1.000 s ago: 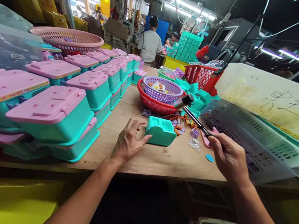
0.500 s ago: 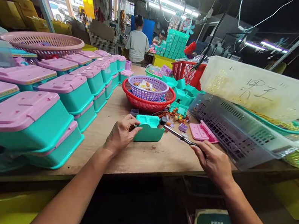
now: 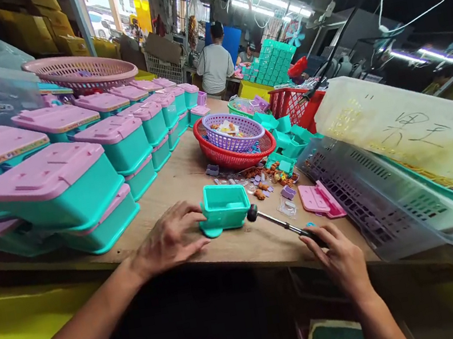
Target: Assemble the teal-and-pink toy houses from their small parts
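A teal plastic box (image 3: 228, 215) stands upright near the table's front edge, its open top facing up and a rounded tab at its lower left. My left hand (image 3: 171, 238) is beside its left end, thumb and fingers spread apart; whether the fingertips touch the box I cannot tell. In my right hand (image 3: 340, 254) is the black handle of a small mallet (image 3: 279, 222) with a metal shaft. Its round black head is at the box's right end. A pink lid (image 3: 321, 200) lies on the table to the right, past a purple piece (image 3: 288, 192).
Stacked teal boxes with pink lids (image 3: 48, 170) fill the left side. Behind the box are a purple basket (image 3: 236, 143) in a red basket (image 3: 225, 161), and small brown figures (image 3: 261, 191). A clear crate (image 3: 369, 192) borders the right. A person (image 3: 215, 64) stands farther back.
The teal box has been turned so its open side faces up. My left hand has let go and spread its fingers. The mallet stays in my right hand, its head still by the right end.
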A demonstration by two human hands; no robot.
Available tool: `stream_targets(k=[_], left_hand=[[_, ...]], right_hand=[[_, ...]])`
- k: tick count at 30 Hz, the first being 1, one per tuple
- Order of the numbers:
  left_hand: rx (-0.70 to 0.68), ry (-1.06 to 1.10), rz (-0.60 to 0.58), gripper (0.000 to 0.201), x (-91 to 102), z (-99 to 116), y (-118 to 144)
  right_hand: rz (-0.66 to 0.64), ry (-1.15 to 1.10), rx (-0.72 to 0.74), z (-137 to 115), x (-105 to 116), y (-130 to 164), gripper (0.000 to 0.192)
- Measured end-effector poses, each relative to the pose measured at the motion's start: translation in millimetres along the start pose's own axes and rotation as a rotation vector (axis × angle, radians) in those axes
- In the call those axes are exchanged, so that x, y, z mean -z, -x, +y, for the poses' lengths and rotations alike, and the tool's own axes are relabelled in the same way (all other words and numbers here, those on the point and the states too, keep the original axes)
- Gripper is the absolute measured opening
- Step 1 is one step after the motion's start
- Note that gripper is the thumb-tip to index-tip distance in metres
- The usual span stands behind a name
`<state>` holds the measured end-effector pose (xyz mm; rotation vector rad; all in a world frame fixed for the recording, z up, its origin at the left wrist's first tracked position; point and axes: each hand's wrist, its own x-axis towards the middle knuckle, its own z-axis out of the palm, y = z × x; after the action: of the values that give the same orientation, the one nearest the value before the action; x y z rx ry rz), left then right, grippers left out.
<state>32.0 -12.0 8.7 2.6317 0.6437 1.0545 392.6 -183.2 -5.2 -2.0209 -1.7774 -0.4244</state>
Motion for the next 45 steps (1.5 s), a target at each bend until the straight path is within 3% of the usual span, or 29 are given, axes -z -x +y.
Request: stream_targets(k=[3,6,8,10,13,16,19,24,28,31,33,36,39,42,45], left_hand=[[0.200,0.084,0.116,0.071,1.4,-5,2],[0.403,0.152,0.070,0.097,-8.2,-13,-15],[0.493,0.161,0.086,0.092,-13.4,-15,-26],[0.491,0.129,0.190,0.080,-14.1,-11,-30],[0.273,0.025,0.302,0.076,-10.9,2,-28],[0.085,0.061,0.264,0.083,-15.5,21,-23],[0.074,0.198,0.141,0.085,-31.5,36,-21],[0.208,0.318,0.072,0.090,-51.3,41,-19],[0.449,0.410,0.041,0.092,-46.5,38,-23],[0.655,0.474,0.046,0.084,-37.7,33,-30],[0.713,0.504,0.028,0.074,-32.5,29,-37],[0.728,0.708,-0.080,0.060,-28.1,21,-47],[0.695,0.880,-0.276,0.054,-25.7,10,-53],[0.559,0.635,-0.279,0.050,-22.0,-1,-60],[0.363,0.418,-0.275,0.041,-17.8,-3,-69]], right_hand=[[-0.064,0.018,-0.007,-7,-17,0,0.034],[-0.098,-0.065,-0.008,-29,-35,-15,0.033],[-0.106,-0.132,0.013,-44,-45,-31,0.031],[-0.092,-0.185,0.007,-55,-53,-48,0.029],[-0.091,-0.138,-0.066,-62,-62,-74,0.028],[-0.139,-0.058,-0.100,-64,-68,-99,0.028],[-0.186,-0.037,-0.095,-65,-74,-120,0.028],[-0.250,0.002,-0.155,-62,-82,-145,0.025],[-0.236,-0.039,-0.160,-54,-78,-153,0.022],[-0.190,-0.118,-0.113,-52,-58,-143,0.026],[-0.136,-0.228,-0.012,-58,-37,-129,0.029],[-0.075,-0.420,0.429,-76,-5,-111,0.024],[-0.145,-0.195,0.841,-96,17,-108,0.017],[-0.227,0.029,1.046,-107,28,-119,0.012],[-0.259,0.094,1.057,-110,30,-128,0.015]])
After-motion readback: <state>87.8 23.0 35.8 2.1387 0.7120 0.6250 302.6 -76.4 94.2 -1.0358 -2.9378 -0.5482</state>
